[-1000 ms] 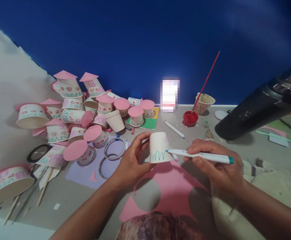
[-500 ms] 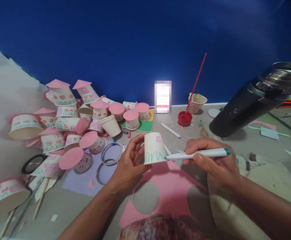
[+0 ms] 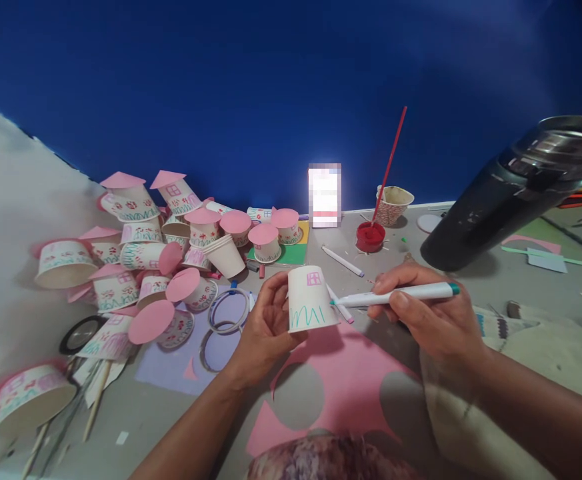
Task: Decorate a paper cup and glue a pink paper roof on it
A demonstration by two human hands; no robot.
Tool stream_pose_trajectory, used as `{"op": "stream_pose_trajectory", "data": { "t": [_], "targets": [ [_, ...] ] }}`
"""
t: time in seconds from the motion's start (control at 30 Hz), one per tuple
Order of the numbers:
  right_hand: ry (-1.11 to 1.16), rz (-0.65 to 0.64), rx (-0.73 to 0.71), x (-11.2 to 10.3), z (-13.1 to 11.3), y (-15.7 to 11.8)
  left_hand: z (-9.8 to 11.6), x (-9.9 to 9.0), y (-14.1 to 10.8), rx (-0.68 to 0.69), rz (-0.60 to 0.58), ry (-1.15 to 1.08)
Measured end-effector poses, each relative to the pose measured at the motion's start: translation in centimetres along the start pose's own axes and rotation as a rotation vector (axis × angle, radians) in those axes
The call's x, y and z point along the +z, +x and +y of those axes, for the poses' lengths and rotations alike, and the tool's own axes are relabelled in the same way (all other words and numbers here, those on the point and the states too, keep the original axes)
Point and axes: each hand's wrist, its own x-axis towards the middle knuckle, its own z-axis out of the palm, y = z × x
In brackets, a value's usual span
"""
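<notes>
An upside-down white paper cup (image 3: 305,297) is held up in my left hand (image 3: 265,327), fingers behind it and thumb along its rim. On the cup are a pink-purple window drawing and a green zigzag line near the rim. My right hand (image 3: 428,307) grips a white marker with a green end (image 3: 411,294); its green tip is at the cup's right side, and I cannot tell if it touches. Below the cup lies a sheet of pink paper (image 3: 341,380) with round holes cut out. A marker with a pink end (image 3: 343,312) lies just behind the cup.
Decorated cups with pink cone roofs (image 3: 265,243) crowd the left, beside a stack of plain cups (image 3: 225,257) and tape rolls (image 3: 228,311). Behind stand a red paint pot (image 3: 369,237), a patterned cup (image 3: 395,205) and a lit screen (image 3: 325,197). A dark flask (image 3: 491,207) leans at right.
The marker tip has moved slightly up along the cup's right side. The cup has turned a little in my left hand, shifting the window drawing left. The view has shifted slightly.
</notes>
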Motion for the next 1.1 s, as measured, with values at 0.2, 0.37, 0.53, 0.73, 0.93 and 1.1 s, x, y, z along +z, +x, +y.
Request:
{"op": "stream_pose_trajectory", "data": {
  "t": [0.2, 0.37, 0.53, 0.73, 0.93, 1.1],
  "targets": [
    [0.041, -0.078, 0.039, 0.2, -0.2, -0.1, 0.0, 0.2, -0.2, -0.008, 0.011, 0.005],
    [0.077, -0.05, 0.05, 0.4, -0.7, 0.0, -0.3, -0.1, -0.2, -0.026, 0.004, -0.008],
    [0.07, -0.014, 0.05, 0.4, -0.8, -0.1, -0.1, 0.2, -0.1, -0.068, 0.016, -0.039],
    [0.097, -0.022, 0.06, 0.5, -0.6, 0.0, 0.0, 0.1, -0.2, -0.107, -0.014, -0.073],
    [0.075, -0.04, 0.046, 0.6, -0.7, 0.0, -0.2, 0.0, -0.3, -0.098, -0.033, -0.056],
    [0.044, -0.035, 0.059, 0.5, -1.0, 0.1, -0.1, 0.2, -0.3, -0.111, -0.016, -0.039]
  ]
}}
